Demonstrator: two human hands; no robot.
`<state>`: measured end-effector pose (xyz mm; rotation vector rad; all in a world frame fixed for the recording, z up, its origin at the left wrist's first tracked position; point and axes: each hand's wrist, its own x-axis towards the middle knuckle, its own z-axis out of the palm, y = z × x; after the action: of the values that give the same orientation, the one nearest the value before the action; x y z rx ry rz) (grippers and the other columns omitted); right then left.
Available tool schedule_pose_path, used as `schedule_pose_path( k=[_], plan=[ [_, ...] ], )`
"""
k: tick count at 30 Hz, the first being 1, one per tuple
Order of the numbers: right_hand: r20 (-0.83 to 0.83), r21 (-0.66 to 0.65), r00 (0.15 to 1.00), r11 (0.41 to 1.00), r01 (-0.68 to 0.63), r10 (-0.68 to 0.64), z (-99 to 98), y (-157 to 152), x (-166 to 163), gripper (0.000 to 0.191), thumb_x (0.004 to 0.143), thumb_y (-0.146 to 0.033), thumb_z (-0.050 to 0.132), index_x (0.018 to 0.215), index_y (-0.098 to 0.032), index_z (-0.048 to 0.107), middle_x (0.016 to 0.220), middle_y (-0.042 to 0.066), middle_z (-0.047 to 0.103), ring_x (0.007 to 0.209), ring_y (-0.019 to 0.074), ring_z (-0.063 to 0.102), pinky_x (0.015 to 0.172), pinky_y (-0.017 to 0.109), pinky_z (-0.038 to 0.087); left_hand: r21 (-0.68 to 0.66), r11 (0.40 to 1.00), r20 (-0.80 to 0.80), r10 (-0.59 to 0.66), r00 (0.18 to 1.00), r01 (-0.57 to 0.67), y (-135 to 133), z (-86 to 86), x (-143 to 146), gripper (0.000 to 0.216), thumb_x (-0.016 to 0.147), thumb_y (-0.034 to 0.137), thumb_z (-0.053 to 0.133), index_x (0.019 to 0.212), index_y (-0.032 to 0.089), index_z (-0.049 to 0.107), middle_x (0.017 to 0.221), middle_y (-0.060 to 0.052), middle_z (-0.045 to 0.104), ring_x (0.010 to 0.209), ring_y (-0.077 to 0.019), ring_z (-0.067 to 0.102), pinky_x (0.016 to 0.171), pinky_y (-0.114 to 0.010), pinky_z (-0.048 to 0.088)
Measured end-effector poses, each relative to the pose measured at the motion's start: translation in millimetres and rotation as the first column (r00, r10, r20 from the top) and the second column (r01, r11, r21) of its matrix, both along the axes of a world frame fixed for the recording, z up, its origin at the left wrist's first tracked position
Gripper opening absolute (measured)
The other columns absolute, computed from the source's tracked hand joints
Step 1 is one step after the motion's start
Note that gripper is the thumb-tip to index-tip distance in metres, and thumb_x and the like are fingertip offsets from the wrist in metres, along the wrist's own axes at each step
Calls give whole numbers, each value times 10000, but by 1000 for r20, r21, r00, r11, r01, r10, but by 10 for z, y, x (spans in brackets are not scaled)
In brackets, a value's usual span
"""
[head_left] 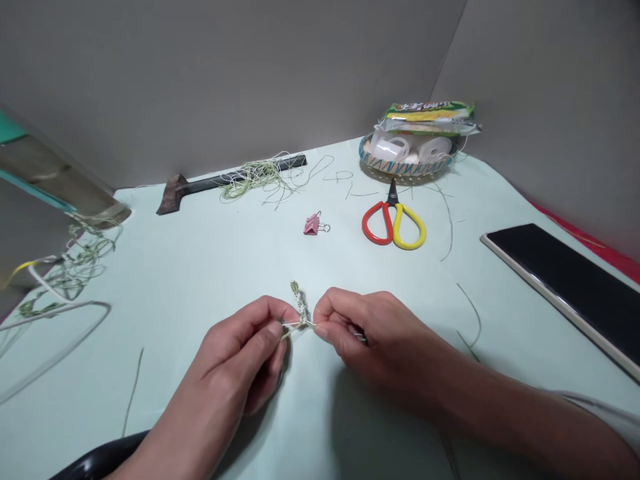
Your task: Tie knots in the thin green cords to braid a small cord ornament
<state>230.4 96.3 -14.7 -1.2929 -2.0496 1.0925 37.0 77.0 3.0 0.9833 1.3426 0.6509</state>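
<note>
A short knotted cord of green and white threads stands up between my two hands, near the front middle of the pale green table. My left hand pinches thread ends on the left side of the knot. On the other side, my right hand pinches the thread ends, thumb and forefinger closed. The two hands almost touch at the knot.
A pink binder clip lies behind the hands. Red and yellow scissors lie to the right, below a basket of tape rolls. A dark tablet sits at the right edge. Loose thread piles lie at back and left.
</note>
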Motion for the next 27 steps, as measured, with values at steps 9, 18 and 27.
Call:
schedule_pose_path(
  k=[9,18,27],
  plan=[
    [-26,-3,998,999,-50,49,-31,-13,-6,191,967,-237,454,793,-216,529,630,-67,499,574,107,423,593,293,245,-29,1000,39,10,999,-8,47,-37,63,247,852,451,769,872,219,686,661,42,521,602,-106,358,528,-213,262],
    [-116,0,990,997,75,-75,136,151,-28,86,970,-246,518,937,-214,591,847,-8,644,780,154,558,715,296,372,105,994,-69,-4,998,11,30,-20,61,295,896,430,680,737,204,574,524,109,286,475,-79,172,427,-217,146],
    [-388,-167,909,982,93,-152,48,284,-263,237,822,-209,610,1039,-208,513,728,-60,597,675,138,543,640,281,407,231,973,-111,24,994,3,47,17,112,202,832,271,653,672,198,553,545,87,353,500,-92,222,452,-244,144]
  ],
)
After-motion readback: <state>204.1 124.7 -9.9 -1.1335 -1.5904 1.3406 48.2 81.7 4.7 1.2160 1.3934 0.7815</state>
